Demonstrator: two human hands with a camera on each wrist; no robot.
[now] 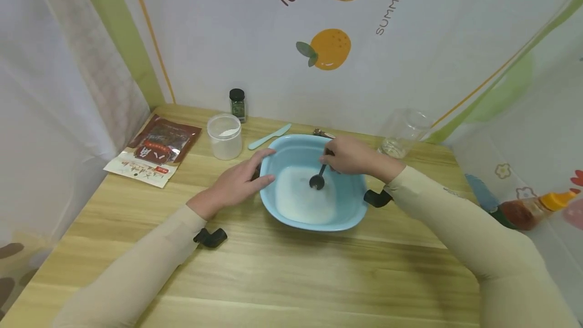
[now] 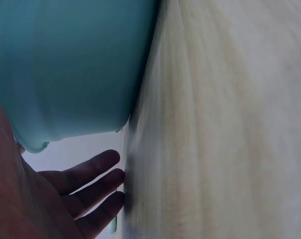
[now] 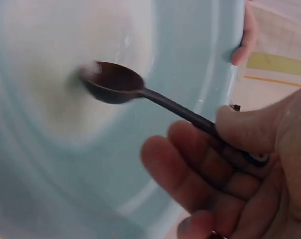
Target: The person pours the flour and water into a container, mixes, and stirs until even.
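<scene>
My right hand (image 1: 348, 155) pinches the handle of a small dark spoon (image 3: 113, 82) between thumb and fingers. The spoon's bowl hangs over whitish liquid (image 1: 296, 201) in a light blue basin (image 1: 268, 201). At the basin's left side, my left hand (image 1: 234, 183) rests on the rim with thumb and index finger. Its other fingers (image 2: 93, 172) stretch out beside the basin's outer wall in the left wrist view, apart from it.
Behind the basin lie a mint-coloured spreader (image 1: 269, 136), a tub of white powder (image 1: 225, 140) and a green-filled jar (image 1: 238, 106). A brown packet (image 1: 157, 148) is at the left. To the right stand a clear jar (image 1: 403, 135) and a yellow-capped bottle (image 1: 524, 211).
</scene>
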